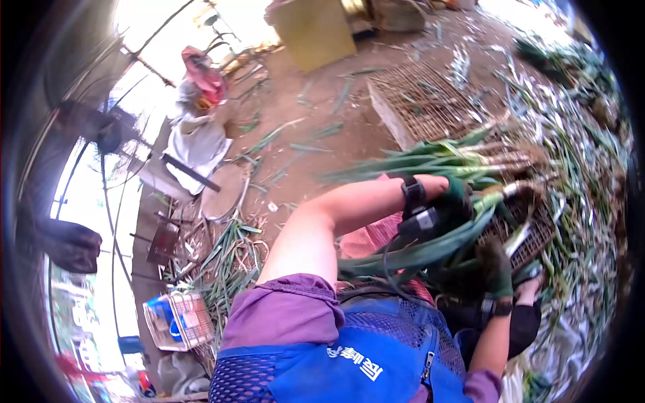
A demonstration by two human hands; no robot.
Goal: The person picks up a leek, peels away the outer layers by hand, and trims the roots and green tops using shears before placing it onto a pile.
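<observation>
My left hand [455,200], in a dark green glove with a black watch on the wrist, is closed around a green onion [492,199]. Its white root end points right and its long green leaves trail left across my lap. Lower down, my right hand [496,269], in a dark, dirty glove, is closed beside a pale stalk [518,240] and seems to grip it; its fingers are partly blurred. Beyond my left hand lies a bunch of green onions [494,160] with soil on the roots.
A crate with a grid surface [423,101] stands ahead, and another grid [534,235] lies under my hands. Stripped leaves [584,201] cover the ground at right. At left are a seated person [201,127], a fan [111,131] and a small basket [191,319].
</observation>
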